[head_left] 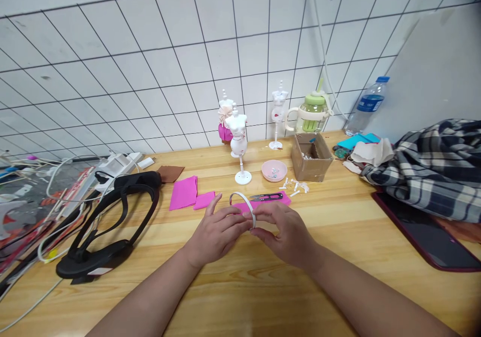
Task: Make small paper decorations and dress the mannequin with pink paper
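A white tiled wall (150,76) took up the back, and below it spread the wooden desk (323,297). A heap of plaid cloth (443,151) lay at the right, and a black headset frame (108,254) rested at the left, beside tangled cables.

Both hands met near the middle. The right hand (287,234) had its grip pinching a white strip (248,202) between thumb and fingers. The left hand (220,229) brought its fingertips to the same strip from the other side; whether its thumb pressed underneath was hidden, so I could not tell how firm that grip was.

Beyond the hands stood the nearest dress form (238,129) and, to the right, a cardboard box (311,164). A pink cloth (287,200) lay just past the fingers, with a pink dish (267,174) of small pieces farther back and black-handled snips (276,197) resting on the cloth.

The strip itself arched in a curve in front of the snips. It looked springy: a slackened right pinch could let it flick straight, and too hard a squeeze could crease it. The snips' blades pointed leftward behind the curve, so a forward push of the fingers might meet them. The white scraps (295,193), smallest of all, lay beside the box, where a sweeping knuckle could scatter them.
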Demonstrator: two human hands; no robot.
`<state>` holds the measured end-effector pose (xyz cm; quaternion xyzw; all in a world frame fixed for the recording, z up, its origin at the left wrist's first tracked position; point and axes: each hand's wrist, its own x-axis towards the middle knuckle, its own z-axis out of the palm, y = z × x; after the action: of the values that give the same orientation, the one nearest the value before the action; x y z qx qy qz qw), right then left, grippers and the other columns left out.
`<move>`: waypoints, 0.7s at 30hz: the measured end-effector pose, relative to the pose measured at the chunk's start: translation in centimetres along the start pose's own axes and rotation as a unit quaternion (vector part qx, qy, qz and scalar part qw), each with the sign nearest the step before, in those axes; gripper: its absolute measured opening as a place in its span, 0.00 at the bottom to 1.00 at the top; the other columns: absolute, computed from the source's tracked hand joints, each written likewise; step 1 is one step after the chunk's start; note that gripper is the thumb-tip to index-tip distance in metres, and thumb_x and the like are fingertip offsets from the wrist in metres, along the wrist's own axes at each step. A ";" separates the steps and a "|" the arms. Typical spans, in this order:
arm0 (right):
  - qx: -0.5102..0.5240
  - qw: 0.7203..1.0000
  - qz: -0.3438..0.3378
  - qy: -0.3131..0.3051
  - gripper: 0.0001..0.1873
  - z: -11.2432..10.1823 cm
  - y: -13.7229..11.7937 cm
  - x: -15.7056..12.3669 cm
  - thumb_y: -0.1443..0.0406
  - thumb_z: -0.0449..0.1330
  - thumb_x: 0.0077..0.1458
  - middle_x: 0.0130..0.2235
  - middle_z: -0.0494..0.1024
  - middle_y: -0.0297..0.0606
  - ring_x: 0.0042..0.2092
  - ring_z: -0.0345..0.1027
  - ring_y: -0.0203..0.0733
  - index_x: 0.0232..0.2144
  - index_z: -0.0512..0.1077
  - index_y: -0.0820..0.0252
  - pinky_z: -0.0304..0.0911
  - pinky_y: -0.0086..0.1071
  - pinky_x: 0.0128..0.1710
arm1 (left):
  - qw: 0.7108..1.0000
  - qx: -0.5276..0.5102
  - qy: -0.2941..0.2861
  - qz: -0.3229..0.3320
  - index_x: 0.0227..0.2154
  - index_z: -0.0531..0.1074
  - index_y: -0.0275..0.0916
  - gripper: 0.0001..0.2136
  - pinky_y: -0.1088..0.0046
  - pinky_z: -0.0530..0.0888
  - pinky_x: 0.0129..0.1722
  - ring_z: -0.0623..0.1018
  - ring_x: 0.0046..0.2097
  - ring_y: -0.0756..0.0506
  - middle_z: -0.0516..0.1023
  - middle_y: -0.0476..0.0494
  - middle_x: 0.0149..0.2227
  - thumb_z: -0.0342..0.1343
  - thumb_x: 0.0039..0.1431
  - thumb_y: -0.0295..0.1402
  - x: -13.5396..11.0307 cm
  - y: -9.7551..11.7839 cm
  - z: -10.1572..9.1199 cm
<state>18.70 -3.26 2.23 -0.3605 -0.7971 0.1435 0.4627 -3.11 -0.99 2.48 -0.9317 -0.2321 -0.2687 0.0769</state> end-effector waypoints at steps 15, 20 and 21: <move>-0.009 0.997 0.021 -0.075 0.06 -0.1 0.4 0.2 0.68 0.62 0.55 0.33 0.76 0.35 0.37 0.67 0.41 0.31 0.67 0.57 0.63 0.34 0.36 | 0.999 0.003 -0.049 -0.002 0.46 0.72 0.44 0.12 0.54 0.47 0.66 0.77 0.41 0.50 0.81 0.51 0.36 0.50 0.62 0.26 0.1 0.1 -0.1; -0.016 0.998 0.057 -0.027 0.15 0.1 0.6 0.0 0.64 0.63 0.56 0.41 0.77 0.40 0.38 0.69 0.43 0.45 0.67 0.57 0.66 0.36 0.37 | 0.998 0.012 -0.056 -0.013 0.47 0.72 0.42 0.13 0.53 0.47 0.66 0.76 0.42 0.50 0.80 0.49 0.36 0.50 0.62 0.26 -0.1 0.0 -0.1; -0.015 0.998 0.056 -0.028 0.18 0.1 0.6 0.0 0.63 0.62 0.56 0.43 0.77 0.41 0.40 0.70 0.43 0.48 0.66 0.56 0.66 0.37 0.38 | 0.998 0.012 -0.055 -0.013 0.47 0.72 0.42 0.13 0.53 0.47 0.66 0.76 0.42 0.49 0.80 0.49 0.36 0.50 0.62 0.26 -0.1 0.0 -0.1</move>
<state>18.87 -2.83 1.77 -0.4076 -0.7900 0.1674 0.4263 -3.22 -1.06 2.51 -0.9410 -0.2512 -0.2149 0.0721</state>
